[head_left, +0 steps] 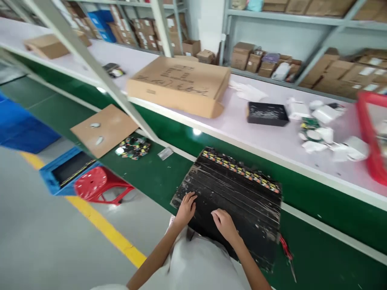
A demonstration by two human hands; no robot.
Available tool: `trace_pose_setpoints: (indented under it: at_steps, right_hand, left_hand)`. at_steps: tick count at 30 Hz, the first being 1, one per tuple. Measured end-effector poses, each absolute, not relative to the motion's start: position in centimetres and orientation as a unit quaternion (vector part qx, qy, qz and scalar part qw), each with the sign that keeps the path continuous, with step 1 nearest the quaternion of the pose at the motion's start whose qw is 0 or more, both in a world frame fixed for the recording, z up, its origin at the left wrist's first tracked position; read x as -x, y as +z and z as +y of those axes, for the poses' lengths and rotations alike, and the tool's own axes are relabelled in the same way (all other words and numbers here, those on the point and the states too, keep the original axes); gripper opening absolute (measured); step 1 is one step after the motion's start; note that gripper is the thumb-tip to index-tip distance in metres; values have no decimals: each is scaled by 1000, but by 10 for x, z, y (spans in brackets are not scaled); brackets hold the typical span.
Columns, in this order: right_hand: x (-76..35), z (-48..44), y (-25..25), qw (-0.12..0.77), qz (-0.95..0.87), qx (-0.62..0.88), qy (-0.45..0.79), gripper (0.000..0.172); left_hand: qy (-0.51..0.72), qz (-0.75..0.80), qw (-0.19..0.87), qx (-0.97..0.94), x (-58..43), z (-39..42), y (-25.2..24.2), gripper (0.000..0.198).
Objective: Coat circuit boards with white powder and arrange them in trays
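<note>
A black tray (242, 193) wrapped in clear film lies on the green belt (151, 173) in front of me, with a row of small coloured parts along its far edge. My left hand (186, 207) rests on the tray's near left corner, fingers spread flat on the film. My right hand (225, 223) lies on the tray's near middle, fingers bent downward against the film. Neither hand visibly holds a separate object.
A large flat cardboard box (181, 82) and a black box (267, 113) sit on the white bench, with white packets (323, 129) and a red bin (370, 133) at right. A cardboard sheet (104, 129), small parts pile (134, 147), blue crate (65, 169) and red stool (96, 183) lie left.
</note>
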State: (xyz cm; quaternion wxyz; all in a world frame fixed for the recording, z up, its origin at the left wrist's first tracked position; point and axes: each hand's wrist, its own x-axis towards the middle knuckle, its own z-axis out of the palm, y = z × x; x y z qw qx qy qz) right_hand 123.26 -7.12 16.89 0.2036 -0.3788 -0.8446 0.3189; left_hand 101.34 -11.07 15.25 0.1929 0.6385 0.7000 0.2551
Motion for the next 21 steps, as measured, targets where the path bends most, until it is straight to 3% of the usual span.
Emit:
trace_pose_setpoints:
  at_steps: [7,13,17,21]
  right_hand:
    - [-1129,-87,178,140,-846,277,432,34]
    - [-1003,-73,161,107,-773,340,525,31]
    - [-858,-39,143,99,-830,317,449,28]
    - [-706,8,121,50,-893,289,341,38]
  left_hand:
    - [247,831,139,-479,-865,-150,135,29]
    - [195,883,122,-409,-661,-109,114,26]
    - [131,890,140,-414,-560,-68,100,29]
    - [84,890,136,-427,-513,-42,82,44]
